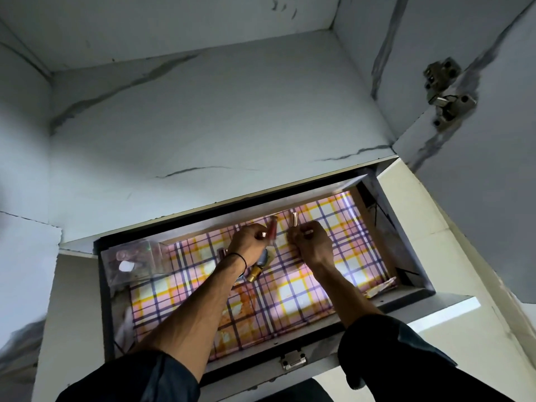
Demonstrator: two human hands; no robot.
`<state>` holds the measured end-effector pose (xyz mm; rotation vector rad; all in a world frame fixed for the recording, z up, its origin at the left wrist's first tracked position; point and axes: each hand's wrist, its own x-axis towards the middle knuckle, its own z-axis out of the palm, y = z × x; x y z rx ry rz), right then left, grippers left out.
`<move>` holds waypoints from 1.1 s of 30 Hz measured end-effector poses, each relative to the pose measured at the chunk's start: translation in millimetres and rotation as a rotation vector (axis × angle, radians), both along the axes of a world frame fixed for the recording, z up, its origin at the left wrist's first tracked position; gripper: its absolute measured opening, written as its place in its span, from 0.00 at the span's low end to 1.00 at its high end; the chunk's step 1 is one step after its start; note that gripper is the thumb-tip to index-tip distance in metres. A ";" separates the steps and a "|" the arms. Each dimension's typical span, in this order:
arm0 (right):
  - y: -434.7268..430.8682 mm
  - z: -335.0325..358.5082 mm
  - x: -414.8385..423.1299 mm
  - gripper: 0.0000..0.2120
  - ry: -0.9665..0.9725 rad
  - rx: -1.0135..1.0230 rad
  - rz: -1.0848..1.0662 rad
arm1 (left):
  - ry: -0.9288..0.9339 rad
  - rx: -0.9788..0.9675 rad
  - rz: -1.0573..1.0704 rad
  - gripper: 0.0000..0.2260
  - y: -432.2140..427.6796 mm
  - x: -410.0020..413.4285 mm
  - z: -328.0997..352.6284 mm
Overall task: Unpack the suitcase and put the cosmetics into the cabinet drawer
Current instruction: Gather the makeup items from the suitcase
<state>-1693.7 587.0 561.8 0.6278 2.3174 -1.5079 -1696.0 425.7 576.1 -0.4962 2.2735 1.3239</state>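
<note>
Inside the drawer (406, 298), head view: left hand (249, 242) grips a pink tube (271, 230), right hand (312, 242) pinches a rose-gold lipstick (294, 224). Both tubes point away from the person, approx. parallel, just beside each other; plaid liner (290, 300) is directly below.

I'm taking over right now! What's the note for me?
Left hand: grips a pink tube.
Right hand: grips a gold-capped tube.
Both hands are inside the open drawer, toward its back.
Done: a gold bottle lies by the left wrist, and a clear pouch sits in the back left corner.
Left: set both tubes down. The suitcase is out of view, so I cannot tell what remains.
</note>
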 end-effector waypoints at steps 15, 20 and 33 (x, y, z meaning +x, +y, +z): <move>-20.0 8.7 -11.3 0.18 0.231 0.757 0.564 | 0.079 -0.060 0.229 0.09 -12.4 2.6 -12.9; -27.6 3.3 -14.5 0.18 0.185 0.721 0.579 | 0.115 -0.079 0.235 0.11 -10.9 2.6 -10.2; 15.4 -2.3 10.7 0.20 0.123 0.126 0.117 | 0.087 -0.354 -0.083 0.14 -1.6 24.2 -7.8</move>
